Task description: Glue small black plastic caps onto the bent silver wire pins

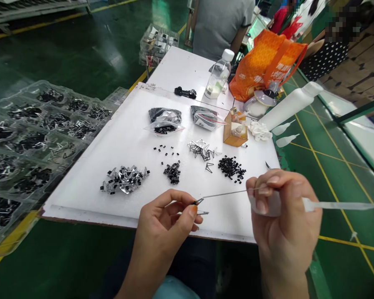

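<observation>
My left hand (163, 224) pinches a tiny metal wire clip (200, 206) with a dark tip between thumb and fingers. My right hand (283, 211) grips a translucent plastic dropper (339, 204), and its long thin needle (226, 194) reaches left to the clip. The needle's end appears to touch it. Both hands are over the near edge of a white foam board (81, 203). Nearest them lie a pile of metal-and-black parts (124, 179), a small heap of black pieces (172, 172), and black beads (231, 168).
Resealable bags of black parts (164, 121) and a small cardboard box (235, 131) sit on the board. Stacked plastic trays of parts (28, 141) stand to the left. A water bottle (218, 76), an orange bag (264, 64), and a seated person (220, 29) are beyond.
</observation>
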{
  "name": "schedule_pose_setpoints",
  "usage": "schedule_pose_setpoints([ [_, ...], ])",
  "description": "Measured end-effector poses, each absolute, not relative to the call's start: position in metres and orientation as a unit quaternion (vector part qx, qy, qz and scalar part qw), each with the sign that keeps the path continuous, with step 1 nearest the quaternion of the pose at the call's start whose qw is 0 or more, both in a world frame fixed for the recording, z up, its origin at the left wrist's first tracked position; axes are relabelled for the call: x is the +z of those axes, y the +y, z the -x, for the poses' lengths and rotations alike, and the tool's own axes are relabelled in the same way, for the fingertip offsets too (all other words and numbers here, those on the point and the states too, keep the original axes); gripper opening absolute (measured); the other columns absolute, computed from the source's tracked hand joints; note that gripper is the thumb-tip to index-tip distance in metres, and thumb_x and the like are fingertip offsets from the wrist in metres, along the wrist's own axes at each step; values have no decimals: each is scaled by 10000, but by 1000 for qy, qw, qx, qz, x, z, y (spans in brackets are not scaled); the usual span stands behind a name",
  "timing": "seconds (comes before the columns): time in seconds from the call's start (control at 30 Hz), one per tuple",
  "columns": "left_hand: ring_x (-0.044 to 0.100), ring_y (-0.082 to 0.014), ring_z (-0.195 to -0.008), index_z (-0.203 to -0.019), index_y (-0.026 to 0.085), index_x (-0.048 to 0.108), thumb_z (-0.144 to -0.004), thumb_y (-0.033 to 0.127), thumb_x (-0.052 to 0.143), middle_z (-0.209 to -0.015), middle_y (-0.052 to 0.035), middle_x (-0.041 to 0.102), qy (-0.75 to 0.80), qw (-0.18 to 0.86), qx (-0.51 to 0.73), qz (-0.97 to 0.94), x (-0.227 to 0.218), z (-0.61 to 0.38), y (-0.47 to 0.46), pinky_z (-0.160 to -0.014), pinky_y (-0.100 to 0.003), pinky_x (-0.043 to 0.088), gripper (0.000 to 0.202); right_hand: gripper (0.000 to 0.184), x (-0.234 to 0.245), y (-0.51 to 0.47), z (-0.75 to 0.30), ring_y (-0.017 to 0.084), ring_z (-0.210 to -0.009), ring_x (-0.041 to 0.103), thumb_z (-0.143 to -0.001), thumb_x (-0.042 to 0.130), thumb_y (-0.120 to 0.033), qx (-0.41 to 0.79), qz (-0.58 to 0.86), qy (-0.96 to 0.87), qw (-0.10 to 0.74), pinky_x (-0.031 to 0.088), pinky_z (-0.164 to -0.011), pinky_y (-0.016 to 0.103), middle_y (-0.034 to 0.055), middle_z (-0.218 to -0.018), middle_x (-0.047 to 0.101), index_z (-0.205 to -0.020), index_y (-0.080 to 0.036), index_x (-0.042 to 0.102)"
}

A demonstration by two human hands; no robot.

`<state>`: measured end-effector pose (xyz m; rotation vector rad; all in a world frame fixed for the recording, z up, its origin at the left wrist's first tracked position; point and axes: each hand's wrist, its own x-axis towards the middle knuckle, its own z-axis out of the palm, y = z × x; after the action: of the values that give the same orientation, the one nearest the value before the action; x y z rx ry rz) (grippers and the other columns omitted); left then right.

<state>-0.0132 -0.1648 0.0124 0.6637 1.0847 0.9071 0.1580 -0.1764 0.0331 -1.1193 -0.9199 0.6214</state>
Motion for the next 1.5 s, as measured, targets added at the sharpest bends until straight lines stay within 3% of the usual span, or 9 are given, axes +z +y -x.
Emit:
schedule_pose_setpoints([
  [0.13, 667, -138, -580, -696, 231, 728, -750, 210, 810, -616, 29, 659, 506, 699, 412, -291, 19, 11, -166, -584, -209, 563, 100, 191, 29, -138, -197, 137, -530, 435, -940, 675, -371, 64, 528, -400, 746, 410, -561, 331, -6, -711, 542, -786, -257, 665],
  [0.2, 659, -146, -571, -669, 233, 721, -716, 218, 826, -613, 26, 652, 522, 689, 420, -276, 25, 9, -167, -563, -217, 559, 117, 184, 24, -112, -224, 168, -559, 495, -911, 690, -403, -37, 579, -408, 705, 388, -539, 339, 18, -749, 599, -802, -260, 653],
  [0.37, 630, -130, -549, -657, 234, 724, -683, 237, 847, -593, 27, 647, 529, 684, 427, -264, 33, 7, -168, -550, -201, 548, 126, 328, 14, -63, -267, 212, -649, 593, -972, 540, -515, -94, 641, -481, 590, 451, -617, 360, 54, -800, 658, -884, -222, 657],
  [0.63, 587, -130, -535, -714, 206, 728, -703, 326, 851, -598, 0, 667, 503, 716, 413, -253, 29, 13, -169, -522, -208, 527, 173, 362, 8, -62, -264, 191, -691, 604, -924, 627, -483, 6, 698, -557, 449, 471, -682, 329, 12, -798, 649, -1143, -205, 701],
  [0.83, 629, -150, -604, -714, 204, 727, -717, 319, 850, -621, 2, 643, 484, 730, 421, -235, 25, 15, -167, -510, -206, 549, 168, 225, 6, -129, -258, 142, -489, 485, -859, 719, -433, 154, 721, -621, 267, 383, -517, 298, -3, -689, 665, -778, -223, 722],
  [0.97, 629, -145, -601, -698, 193, 729, -712, 296, 844, -623, 3, 626, 461, 746, 422, -229, 26, 11, -166, -498, -200, 549, 155, 174, -7, -158, -256, 180, -549, 532, -851, 716, -416, 183, 719, -639, 204, 397, -557, 329, 30, -807, 706, -825, -245, 741],
  [1.23, 625, -128, -596, -756, 178, 737, -738, 257, 851, -679, -1, 648, 396, 803, 419, -150, 26, 13, -169, -472, -184, 552, 140, 186, -20, -165, -253, 242, -757, 631, -894, 684, -419, 188, 727, -613, 245, 440, -682, 353, 48, -875, 714, -858, -240, 719],
  [1.4, 639, -120, -596, -801, 213, 765, -763, 244, 881, -706, 17, 661, 383, 817, 407, -139, 23, 17, -167, -471, -180, 566, 125, 248, -20, -177, -235, 171, -574, 551, -912, 682, -469, 191, 746, -533, 351, 423, -566, 315, 19, -751, 680, -883, -223, 690],
  [1.5, 635, -99, -587, -839, 245, 786, -781, 247, 878, -720, 28, 658, 384, 819, 401, -148, 22, 17, -166, -491, -161, 557, 109, 250, -19, -188, -213, 138, -560, 531, -873, 745, -453, 282, 702, -440, 485, 450, -570, 303, 24, -793, 695, -963, -223, 707],
])
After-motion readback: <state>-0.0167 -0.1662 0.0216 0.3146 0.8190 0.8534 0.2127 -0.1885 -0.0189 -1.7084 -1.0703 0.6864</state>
